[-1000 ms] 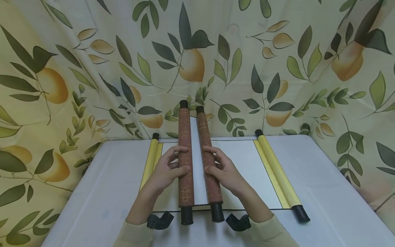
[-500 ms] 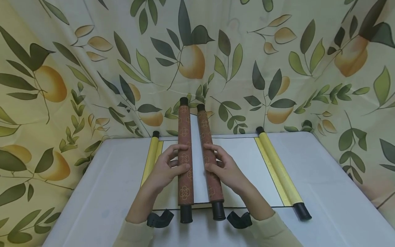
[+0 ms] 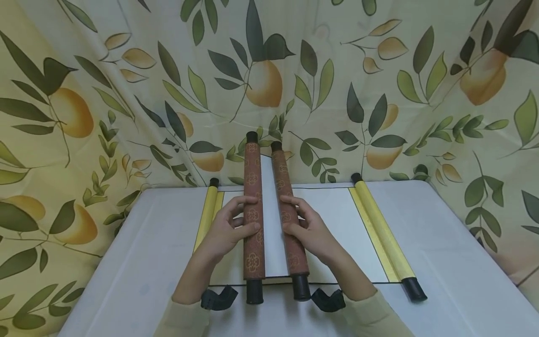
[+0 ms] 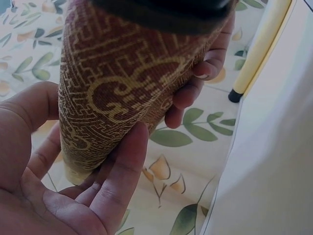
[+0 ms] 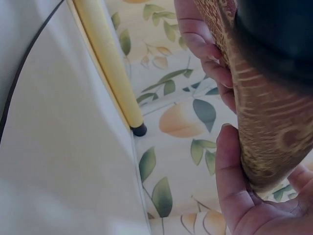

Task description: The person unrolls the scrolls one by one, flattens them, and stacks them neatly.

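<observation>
A reddish-brown patterned scroll is held up over the table, partly unrolled, with a strip of white paper between its two rolls. My left hand grips the left roll, thumb on the near side and fingers around it. On the other side, my right hand holds the right roll in a similar way. Both rolls end in black knobs. The left wrist view shows the gold-patterned cloth of a roll close up between fingers. Beneath lies a second, spread scroll with white paper.
The lower scroll's yellow rolls, left and right, have black ends and lie on the white table. A fruit-and-leaf patterned curtain hangs behind the table. Black wrist pieces sit by both sleeves.
The right roll and right hand have shifted slightly right, so the white strip between the rolls is a little wider. The left hand has hardly moved. Both hands keep their grip.
</observation>
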Tool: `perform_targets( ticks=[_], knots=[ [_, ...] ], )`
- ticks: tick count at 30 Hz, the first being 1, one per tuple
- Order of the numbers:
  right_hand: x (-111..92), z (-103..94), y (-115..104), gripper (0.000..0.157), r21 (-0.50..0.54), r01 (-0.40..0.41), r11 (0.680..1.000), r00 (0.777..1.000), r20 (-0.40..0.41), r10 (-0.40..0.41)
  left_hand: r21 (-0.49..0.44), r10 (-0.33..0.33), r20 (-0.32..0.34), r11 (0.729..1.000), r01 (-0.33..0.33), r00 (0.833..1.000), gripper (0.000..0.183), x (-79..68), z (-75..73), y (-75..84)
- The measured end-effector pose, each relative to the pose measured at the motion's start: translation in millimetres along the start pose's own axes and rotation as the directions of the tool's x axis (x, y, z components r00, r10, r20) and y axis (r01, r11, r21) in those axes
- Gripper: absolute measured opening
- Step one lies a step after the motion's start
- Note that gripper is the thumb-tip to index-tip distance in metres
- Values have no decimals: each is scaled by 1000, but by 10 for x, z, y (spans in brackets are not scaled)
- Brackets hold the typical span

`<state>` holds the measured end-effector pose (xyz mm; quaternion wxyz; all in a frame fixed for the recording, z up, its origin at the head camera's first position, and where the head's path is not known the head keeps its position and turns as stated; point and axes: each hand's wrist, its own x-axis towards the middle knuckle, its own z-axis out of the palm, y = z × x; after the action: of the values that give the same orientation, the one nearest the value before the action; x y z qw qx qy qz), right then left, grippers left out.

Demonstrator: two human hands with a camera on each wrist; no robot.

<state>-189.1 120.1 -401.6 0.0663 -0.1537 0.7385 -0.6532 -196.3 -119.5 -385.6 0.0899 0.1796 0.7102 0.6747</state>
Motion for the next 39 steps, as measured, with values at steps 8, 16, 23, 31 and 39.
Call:
perform_targets(
  ticks=[8,16,23,31,39],
  knots=[
    [-67,-27,-3,60,9,-23,1000,1000,-16,23,6,22,23,1000,-22,1000,53,-6,19,-2],
    [-81,-39,-21,60,12,-16,1000,1000,-24,16,17,24,17,1000,-24,1000,52,-18,16,48],
    [-73,-47,-52,60,20,-29,999,999,-29,29,23,25,14,999,-25,1000,52,-19,9,83],
    [-61,-46,-66,62,12,-28,1000,999,-22,28,12,24,14,1000,-24,1000,53,-38,-10,88],
    [-45,-42,-84,62,-4,-22,1000,999,-24,22,4,36,6,999,-36,999,53,-56,-33,89]
  ],
)
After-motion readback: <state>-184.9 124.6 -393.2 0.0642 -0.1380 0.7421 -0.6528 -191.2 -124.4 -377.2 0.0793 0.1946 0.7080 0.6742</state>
